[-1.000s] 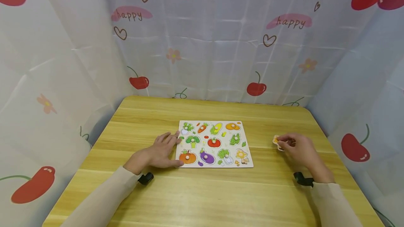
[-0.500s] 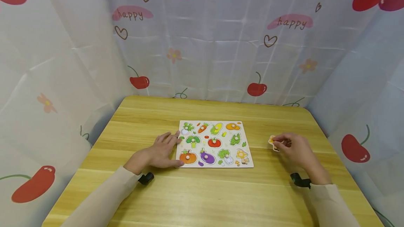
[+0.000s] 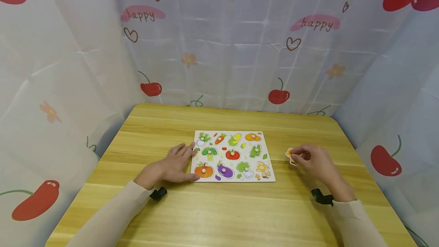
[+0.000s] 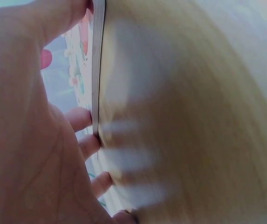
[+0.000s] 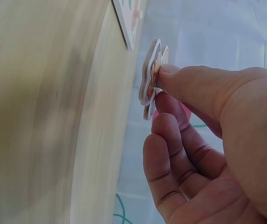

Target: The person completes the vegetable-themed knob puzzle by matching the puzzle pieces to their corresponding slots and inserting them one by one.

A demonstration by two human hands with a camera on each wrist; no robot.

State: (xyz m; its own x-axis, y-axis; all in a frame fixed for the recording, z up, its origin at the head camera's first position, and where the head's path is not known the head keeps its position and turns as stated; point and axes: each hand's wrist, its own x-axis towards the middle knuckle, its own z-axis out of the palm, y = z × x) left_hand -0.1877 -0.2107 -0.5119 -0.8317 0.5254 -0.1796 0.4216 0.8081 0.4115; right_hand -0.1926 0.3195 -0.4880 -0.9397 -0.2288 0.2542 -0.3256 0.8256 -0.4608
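A white vegetable puzzle board (image 3: pixel 245 154) lies flat mid-table, with knobbed pieces such as a pumpkin (image 3: pixel 204 171), an eggplant (image 3: pixel 225 170) and a tomato (image 3: pixel 233 155) in it. My left hand (image 3: pixel 171 166) rests at its left side, fingers spread and thumb by the lower left corner; the left wrist view has fingertips right along the board's edge (image 4: pixel 96 70). To the right of the board, my right hand (image 3: pixel 317 164) pinches a mushroom puzzle piece (image 3: pixel 290 157) between thumb and fingers. In the right wrist view the piece (image 5: pixel 150 77) stands out off the tabletop, its knob hidden by the fingers.
At the board's lower right corner is a mushroom picture (image 3: pixel 262 167) with no knob showing. The wooden table (image 3: pixel 219 212) has rounded far corners. White curtains (image 3: pixel 233 68) printed with cherries hang behind it and on both sides.
My right hand has moved left, toward the board, with the mushroom piece in its fingers. The left hand and the board have stayed in place.
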